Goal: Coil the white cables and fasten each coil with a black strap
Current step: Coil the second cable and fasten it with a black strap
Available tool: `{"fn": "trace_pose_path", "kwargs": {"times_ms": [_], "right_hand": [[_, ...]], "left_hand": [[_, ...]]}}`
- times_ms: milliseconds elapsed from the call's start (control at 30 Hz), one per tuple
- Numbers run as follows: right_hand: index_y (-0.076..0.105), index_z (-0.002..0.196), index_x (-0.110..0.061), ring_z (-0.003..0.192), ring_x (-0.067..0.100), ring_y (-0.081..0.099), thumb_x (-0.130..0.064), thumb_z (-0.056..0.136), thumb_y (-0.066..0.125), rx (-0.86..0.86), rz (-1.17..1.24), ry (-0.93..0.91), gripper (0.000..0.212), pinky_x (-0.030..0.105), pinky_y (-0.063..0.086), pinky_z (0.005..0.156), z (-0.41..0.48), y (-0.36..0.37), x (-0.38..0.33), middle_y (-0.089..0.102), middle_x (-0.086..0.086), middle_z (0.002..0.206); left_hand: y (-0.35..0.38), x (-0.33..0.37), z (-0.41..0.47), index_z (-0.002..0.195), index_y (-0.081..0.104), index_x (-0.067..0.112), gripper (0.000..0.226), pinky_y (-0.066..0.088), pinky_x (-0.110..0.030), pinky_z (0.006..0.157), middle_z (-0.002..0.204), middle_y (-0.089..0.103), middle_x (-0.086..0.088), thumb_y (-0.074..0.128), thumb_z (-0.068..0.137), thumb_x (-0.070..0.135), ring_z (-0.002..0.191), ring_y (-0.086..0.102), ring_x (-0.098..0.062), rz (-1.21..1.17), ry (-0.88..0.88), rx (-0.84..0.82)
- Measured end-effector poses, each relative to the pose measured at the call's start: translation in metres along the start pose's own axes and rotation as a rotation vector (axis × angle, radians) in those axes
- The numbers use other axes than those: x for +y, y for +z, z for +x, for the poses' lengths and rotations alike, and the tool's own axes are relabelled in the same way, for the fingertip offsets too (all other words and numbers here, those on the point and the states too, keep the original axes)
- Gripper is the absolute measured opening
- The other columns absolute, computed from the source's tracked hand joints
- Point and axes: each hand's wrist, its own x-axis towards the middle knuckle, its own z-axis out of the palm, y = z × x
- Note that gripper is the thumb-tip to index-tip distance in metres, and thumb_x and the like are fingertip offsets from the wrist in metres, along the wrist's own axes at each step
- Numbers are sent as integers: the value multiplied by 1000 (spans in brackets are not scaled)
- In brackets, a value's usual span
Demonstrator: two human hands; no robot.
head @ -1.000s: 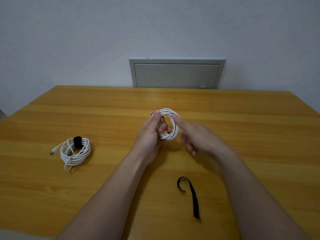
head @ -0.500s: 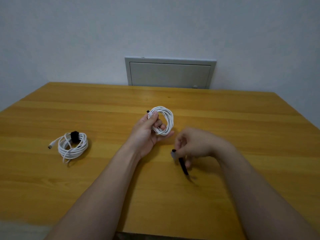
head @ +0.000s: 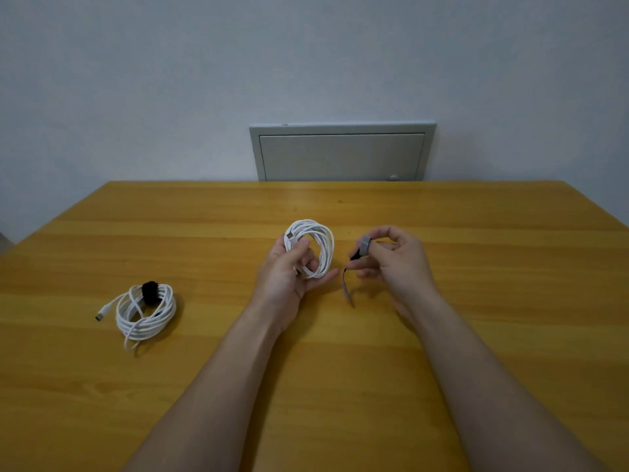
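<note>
The right hand [head: 391,264] had lifted the loose strap [head: 365,247], pinched in its grip, beside the held coil [head: 321,245], which the left hand [head: 284,275] clasped. Two coils and two straps showed.

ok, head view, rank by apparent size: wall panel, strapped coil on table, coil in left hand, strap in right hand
1. wall panel
2. strapped coil
3. held coil, part hidden by left hand
4. black strap, in right hand

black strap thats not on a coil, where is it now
Head view: the loose black strap hangs pinched in the right hand above the table, just right of the white cable coil the left hand holds.
</note>
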Motion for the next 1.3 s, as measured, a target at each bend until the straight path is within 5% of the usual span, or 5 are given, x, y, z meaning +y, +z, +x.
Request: {"fn": "trace_pose_path", "kwargs": {"times_ms": [133,333,900,1300], "right_hand": [[54,94,-10,63,25,75,-7,98,65,-9,199,2,12,25,58,51,-3,5,-4,74,15,78],[52,93,-7,72,30,77,-7,99,63,-24,311,52,12,27,61,57,-5,5,-4,75,18,80],[68,89,-2,64,19,75,-7,89,74,-15,259,77,8,23,60,55,-5,-3,0,75,14,74],[75,93,-5,65,12,73,-11,94,70,114,276,59,7,18,52,51,-2,-4,2,77,7,87]], "left_hand": [[3,-5,-2,117,56,8,31,60,-56,86,80,60,1,73,91,8,77,65,-15,139,101,-47],[2,-9,-4,94,47,18,51,58,-35,68,71,39,2,70,78,-24,67,44,-15,327,198,-87],[2,-7,-5,88,54,22,35,63,-41,72,88,64,-7,66,88,-12,74,61,-15,381,196,70],[4,-6,-9,95,52,19,32,60,-29,61,86,64,-5,67,91,-9,78,66,-13,383,103,-55]]}}
